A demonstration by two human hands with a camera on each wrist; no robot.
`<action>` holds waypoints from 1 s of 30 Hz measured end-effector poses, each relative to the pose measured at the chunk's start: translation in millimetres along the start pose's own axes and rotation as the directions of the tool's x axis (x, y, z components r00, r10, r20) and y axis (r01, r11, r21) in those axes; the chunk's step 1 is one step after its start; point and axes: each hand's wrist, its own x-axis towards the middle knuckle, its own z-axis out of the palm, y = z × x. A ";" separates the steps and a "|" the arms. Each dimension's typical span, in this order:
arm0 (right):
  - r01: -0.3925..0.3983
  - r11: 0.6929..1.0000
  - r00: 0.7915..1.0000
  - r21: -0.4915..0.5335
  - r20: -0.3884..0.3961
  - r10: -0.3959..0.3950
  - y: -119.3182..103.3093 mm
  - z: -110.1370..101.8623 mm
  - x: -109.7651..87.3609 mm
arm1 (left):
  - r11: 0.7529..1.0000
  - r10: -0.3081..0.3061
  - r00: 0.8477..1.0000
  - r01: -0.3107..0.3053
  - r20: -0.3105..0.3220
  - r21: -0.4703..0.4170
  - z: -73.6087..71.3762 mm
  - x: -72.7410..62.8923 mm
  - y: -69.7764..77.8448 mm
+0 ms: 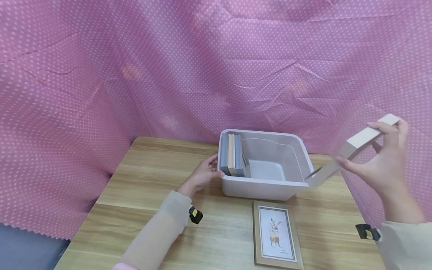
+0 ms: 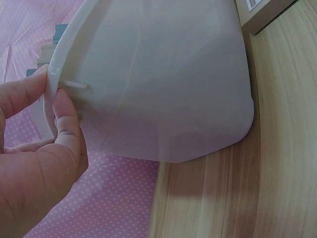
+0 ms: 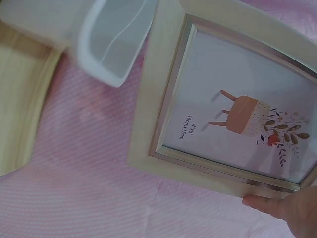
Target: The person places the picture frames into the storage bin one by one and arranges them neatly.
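A light grey plastic bin (image 1: 266, 187) stands near the back of the wooden table. My left hand (image 1: 201, 174) pinches its left rim, thumb on one side and fingers on the other, as the left wrist view shows. Inside the bin, several picture frames (image 1: 231, 153) stand upright against the left wall. My right hand (image 1: 388, 157) grips a pale cream picture frame (image 3: 168, 99) by its edges, tilted in the air at the bin's right end. Its picture shows a plant in an orange-and-white pot. I cannot tell whether the held frame touches the rim.
A tan picture frame (image 1: 257, 232) lies face up on the wooden table (image 1: 216, 228), in front of the bin. Pink dotted cloth (image 1: 189, 75) hangs behind and at the sides of the table.
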 end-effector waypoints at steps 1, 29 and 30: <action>0.016 1.000 1.000 0.011 -0.006 -0.016 -1.8 3.3 3.4 | 1.000 -0.001 1.000 0.001 -0.001 -0.001 -0.1 0.0 -0.1; 0.208 0.977 0.943 0.051 0.256 -0.214 5.0 112.9 34.6 | 1.000 -0.007 1.000 0.007 -0.004 0.002 0.4 -4.2 1.8; 0.211 0.976 0.940 0.058 0.262 -0.219 6.9 116.1 34.3 | 1.000 -0.003 1.000 0.003 -0.002 0.003 0.3 -4.2 1.7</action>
